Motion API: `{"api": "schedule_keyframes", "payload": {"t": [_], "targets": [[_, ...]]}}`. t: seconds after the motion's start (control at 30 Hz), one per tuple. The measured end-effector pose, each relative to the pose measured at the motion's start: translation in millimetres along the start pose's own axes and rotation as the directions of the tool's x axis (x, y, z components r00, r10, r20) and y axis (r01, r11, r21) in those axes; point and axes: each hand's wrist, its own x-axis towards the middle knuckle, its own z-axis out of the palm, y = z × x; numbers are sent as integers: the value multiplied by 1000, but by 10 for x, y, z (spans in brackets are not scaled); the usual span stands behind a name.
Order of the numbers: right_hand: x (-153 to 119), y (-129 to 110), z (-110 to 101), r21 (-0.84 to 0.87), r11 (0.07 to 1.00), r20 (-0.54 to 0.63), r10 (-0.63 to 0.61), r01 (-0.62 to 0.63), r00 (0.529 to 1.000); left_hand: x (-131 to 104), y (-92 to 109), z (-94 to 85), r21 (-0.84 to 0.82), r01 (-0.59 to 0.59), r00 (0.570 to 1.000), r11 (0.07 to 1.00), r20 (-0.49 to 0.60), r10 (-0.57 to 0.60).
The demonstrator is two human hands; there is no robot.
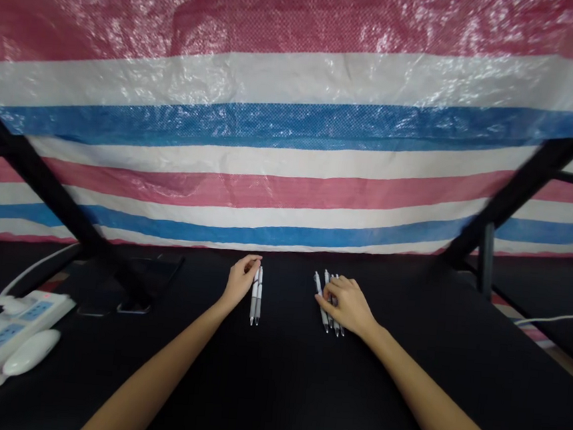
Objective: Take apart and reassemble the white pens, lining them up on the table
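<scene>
Two white pens with grey grips (259, 293) lie side by side on the black table, their tips toward me. My left hand (241, 281) is at their far ends, thumb and fingers drawn together around the top of the left pen. To the right lies a group of several similar pens (324, 315), roughly parallel and slightly fanned. Over this group rests my right hand (349, 304), its fingers curled down onto the pens and partly covering them. Which pen its fingertips grip is partly hidden.
A white power strip (10, 331) with plugs and a white computer mouse (32, 352) are at the left. Behind them lies a dark flat device (148, 276). Black slanting frame legs (506, 191) stand on both sides. A striped plastic sheet (294, 129) hangs behind the table (271, 388).
</scene>
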Motion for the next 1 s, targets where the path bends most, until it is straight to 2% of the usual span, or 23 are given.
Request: {"api": "schedule_keyframes", "payload": {"t": [0.27, 0.37, 0.67, 0.83, 0.9, 1.0], "targets": [[23, -84, -24, 0, 998, 20, 68, -68, 998, -53, 7, 36, 277, -19, 996, 961, -84, 44], [33, -112, -12, -17, 996, 36, 90, -90, 995, -67, 11, 50, 292, -18, 996, 956, -75, 41], [53, -173, 30, -104, 985, 65, 145, -137, 987, -67, 19, 46, 480, -54, 998, 875, -6, 65], [59, -183, 28, -46, 985, 60, 169, -167, 984, -72, 44, 46, 412, -72, 996, 908, -20, 88], [68, -172, 23, 50, 979, 68, 192, -196, 979, -79, 70, 47, 346, -106, 993, 932, -5, 115], [78, -144, 8, 240, 944, 91, 212, -228, 973, -99, 118, 49, 275, -201, 979, 940, 80, 186]]}}
